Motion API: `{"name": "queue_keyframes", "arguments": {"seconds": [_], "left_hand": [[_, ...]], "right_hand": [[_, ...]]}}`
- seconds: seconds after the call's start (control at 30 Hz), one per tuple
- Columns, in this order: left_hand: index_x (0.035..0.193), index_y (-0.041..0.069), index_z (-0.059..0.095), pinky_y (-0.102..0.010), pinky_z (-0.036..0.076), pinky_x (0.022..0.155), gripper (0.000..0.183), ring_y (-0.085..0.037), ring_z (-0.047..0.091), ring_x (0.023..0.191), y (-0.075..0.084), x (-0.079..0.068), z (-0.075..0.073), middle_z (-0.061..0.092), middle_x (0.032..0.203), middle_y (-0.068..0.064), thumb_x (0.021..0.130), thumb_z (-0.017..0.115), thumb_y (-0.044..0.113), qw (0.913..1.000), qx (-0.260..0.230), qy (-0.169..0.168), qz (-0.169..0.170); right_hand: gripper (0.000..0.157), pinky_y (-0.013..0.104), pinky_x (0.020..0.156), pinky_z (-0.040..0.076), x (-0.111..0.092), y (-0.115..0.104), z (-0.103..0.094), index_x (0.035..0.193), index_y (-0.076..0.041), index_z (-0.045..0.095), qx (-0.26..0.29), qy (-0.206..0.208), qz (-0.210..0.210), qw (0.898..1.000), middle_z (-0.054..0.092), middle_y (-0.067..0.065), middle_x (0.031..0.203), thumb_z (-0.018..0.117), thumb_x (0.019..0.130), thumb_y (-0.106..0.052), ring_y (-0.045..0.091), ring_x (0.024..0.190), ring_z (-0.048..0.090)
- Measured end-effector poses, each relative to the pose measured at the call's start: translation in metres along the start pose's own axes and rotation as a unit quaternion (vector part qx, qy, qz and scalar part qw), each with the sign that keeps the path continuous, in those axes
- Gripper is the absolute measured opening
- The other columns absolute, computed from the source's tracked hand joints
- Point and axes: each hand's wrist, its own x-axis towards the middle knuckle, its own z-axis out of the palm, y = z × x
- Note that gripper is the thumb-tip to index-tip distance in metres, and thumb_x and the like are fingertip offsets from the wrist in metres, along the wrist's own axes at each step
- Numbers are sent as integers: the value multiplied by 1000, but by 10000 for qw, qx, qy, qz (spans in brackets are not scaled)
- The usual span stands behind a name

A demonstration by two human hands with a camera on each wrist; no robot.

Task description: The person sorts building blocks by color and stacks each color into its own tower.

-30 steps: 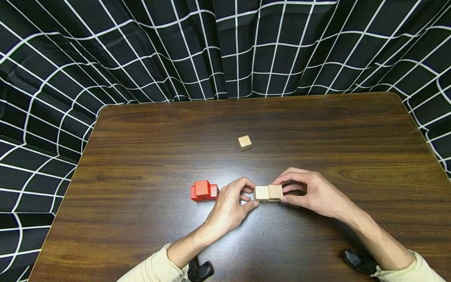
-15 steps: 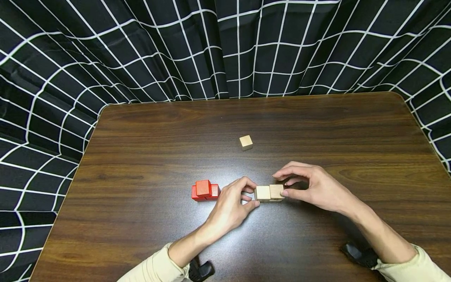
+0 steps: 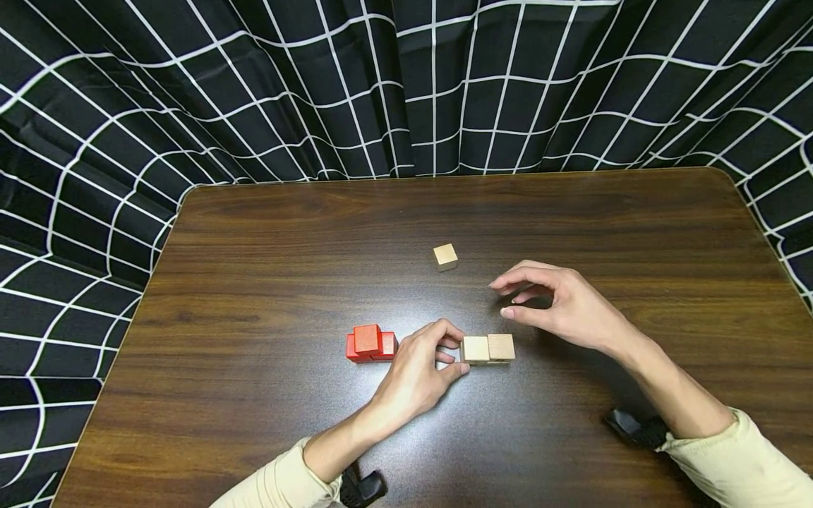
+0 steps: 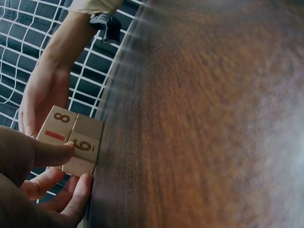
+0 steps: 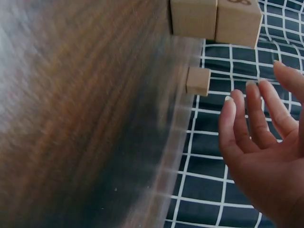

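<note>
My left hand (image 3: 416, 367) pinches the left end of a small stack of pale wooden blocks (image 3: 488, 349) between thumb and fingertips. In the left wrist view, one block (image 4: 58, 124) carries a printed 8 and a red bar; the thumb overlaps a lower one (image 4: 88, 140) marked with a 9-like figure. Behind the stack and off the table hovers my right hand (image 3: 568, 307), its fingers loosely curved and nothing between them. A single pale wooden cube (image 3: 445, 257) sits farther back, left of the right fingertips. The left fingers partly cover the stack's left end.
Just left of my left hand stands a group of red blocks (image 3: 371, 343), one of them raised on top. The dark wooden table (image 3: 267, 282) reaches back to a black curtain (image 3: 286, 85) with a white grid.
My right hand has let go of the right end of the pale stack and moved up and back from it. The left hand stays at the stack's left end.
</note>
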Motion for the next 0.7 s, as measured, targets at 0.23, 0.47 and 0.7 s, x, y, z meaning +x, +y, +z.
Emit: {"name": "queue_keyframes", "arguments": {"seconds": [0.23,0.47,0.7], "left_hand": [[107,15,65,-18,54,76,33,-6,67,82,0,0,0,69,102,-1,80,82,6,10000,15,-3,21],[106,15,65,-18,54,76,33,-7,68,82,0,0,0,69,102,-2,80,82,5,10000,-6,-16,28],[107,15,65,-19,55,76,32,-7,68,82,0,0,0,69,102,-2,81,82,6,10000,35,-28,32]], "right_hand": [[34,28,83,57,14,3,-4,115,-15,69,-8,50,9,10000,67,5,112,79,84,-4,24,97,66],[32,26,83,55,28,7,-6,115,-14,69,-285,169,-22,9994,68,4,112,78,85,-6,24,95,66],[30,29,84,55,38,10,-6,116,-10,69,-353,170,-91,9992,69,5,111,76,87,-6,23,95,67]]}}
